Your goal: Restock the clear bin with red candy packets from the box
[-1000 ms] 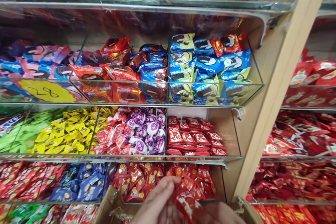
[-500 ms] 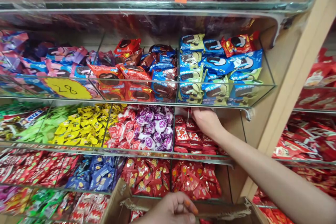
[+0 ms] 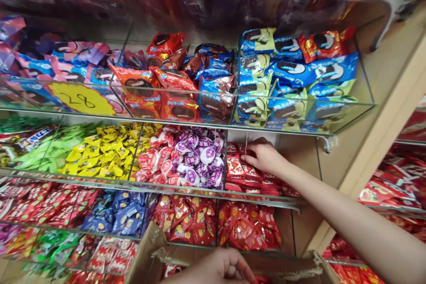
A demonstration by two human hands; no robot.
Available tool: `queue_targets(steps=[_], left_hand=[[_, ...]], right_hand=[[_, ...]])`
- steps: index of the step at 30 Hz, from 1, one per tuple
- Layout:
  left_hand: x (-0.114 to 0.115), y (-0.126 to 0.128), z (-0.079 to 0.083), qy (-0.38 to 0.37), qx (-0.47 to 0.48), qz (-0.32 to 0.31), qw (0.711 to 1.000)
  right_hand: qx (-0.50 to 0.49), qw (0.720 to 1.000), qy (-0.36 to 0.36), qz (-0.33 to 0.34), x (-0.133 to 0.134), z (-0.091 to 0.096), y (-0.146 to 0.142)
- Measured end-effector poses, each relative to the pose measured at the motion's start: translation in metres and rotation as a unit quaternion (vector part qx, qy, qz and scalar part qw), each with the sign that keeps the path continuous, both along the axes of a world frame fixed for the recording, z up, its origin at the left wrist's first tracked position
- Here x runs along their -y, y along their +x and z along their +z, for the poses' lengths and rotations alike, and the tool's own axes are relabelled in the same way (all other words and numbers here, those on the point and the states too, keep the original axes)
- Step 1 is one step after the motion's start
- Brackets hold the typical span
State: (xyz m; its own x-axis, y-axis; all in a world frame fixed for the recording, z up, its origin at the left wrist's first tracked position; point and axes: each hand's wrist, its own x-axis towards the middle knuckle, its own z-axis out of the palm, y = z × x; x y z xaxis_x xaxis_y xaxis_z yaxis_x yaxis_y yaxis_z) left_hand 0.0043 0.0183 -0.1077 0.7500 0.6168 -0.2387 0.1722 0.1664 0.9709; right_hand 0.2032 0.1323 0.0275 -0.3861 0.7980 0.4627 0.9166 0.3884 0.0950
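My right hand (image 3: 266, 156) reaches into a glass-fronted shelf bin, over small red-and-white snack packets (image 3: 234, 167). Its thumb is apart from the fingers and rests by the packets; I see nothing held. A thin white string hangs beside the fingertips. Lower down, my left hand (image 3: 221, 267) is over an opened cardboard box (image 3: 199, 254), its fingers curled in. An orange patch shows on one finger; whatever the fingers may hold is hidden. Inside the box, a few red packets (image 3: 171, 270) peek out beside the hand.
Left of the red packets lie purple-and-white wrapped candies (image 3: 199, 159) and yellow ones (image 3: 109, 151). Above, a glass shelf holds blue cookie packs (image 3: 289, 73) and a yellow "28" tag (image 3: 83, 98). Red packets (image 3: 248, 226) fill a lower bin. A wooden upright (image 3: 376, 106) stands right.
My right hand has lowered onto the red packets, its thumb now showing apart from the fingers. My left hand has dropped slightly. The view has shifted nearer the shelves.
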Motion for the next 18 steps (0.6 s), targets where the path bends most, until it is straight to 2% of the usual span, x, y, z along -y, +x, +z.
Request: queue_targets(steps=[5,10,14,18], left_hand=[[-0.006,-0.001,-0.016,0.01,0.012,-0.013,1.0],[-0.009,0.0,-0.023,0.016,0.006,-0.024,1.0],[-0.008,0.0,-0.019,0.014,-0.007,-0.015,1.0],[-0.005,0.0,-0.009,0.013,-0.037,-0.013,0.999]], right_hand=[[-0.037,0.998,-0.041,-0.009,-0.001,0.006,0.01],[-0.036,0.997,-0.072,0.005,0.001,0.006,0.012],[-0.02,0.994,-0.103,0.001,0.009,0.015,0.016],[0.005,0.99,-0.108,-0.085,0.013,0.024,0.033]])
